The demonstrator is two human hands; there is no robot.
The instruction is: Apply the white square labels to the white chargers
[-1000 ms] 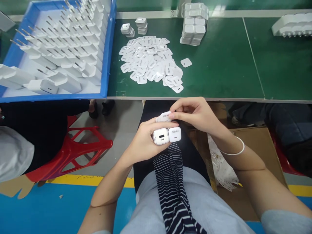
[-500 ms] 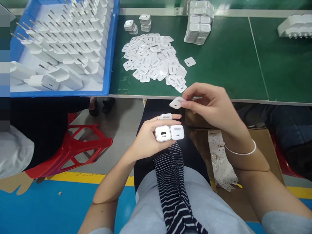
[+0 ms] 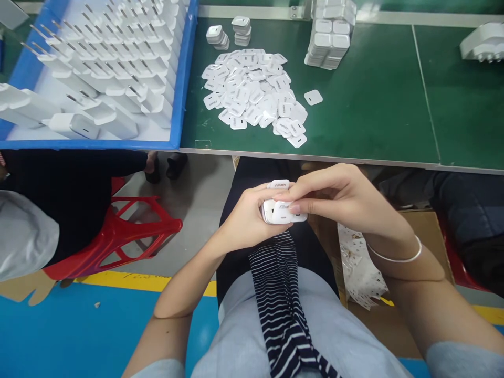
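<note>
My left hand (image 3: 244, 223) is wrapped round several white chargers in front of my lap. One charger (image 3: 268, 211) has a dark opening in its end face, now partly covered. Beside it is another charger (image 3: 302, 217), half hidden behind my right fingers. A third white end (image 3: 280, 184) with grey lettering shows above my left fingers. Between thumb and forefinger, my right hand (image 3: 334, 194) pinches a thin white cover plate (image 3: 281, 213) with lettering and a small slot. This plate lies over the open-ended charger's face; whether it sits flush I cannot tell.
Many loose cover plates (image 3: 252, 89) are heaped on the green table (image 3: 381, 105), with a single plate (image 3: 313, 97) to their right. At the left, a blue tray (image 3: 178, 121) holds rows of white chargers with metal pins. A person sits on a red stool (image 3: 137, 231).
My right hand has come down and in from the table edge, bringing the cover plate onto the open-ended charger. The left hand still grips the chargers, slightly further right in view.
</note>
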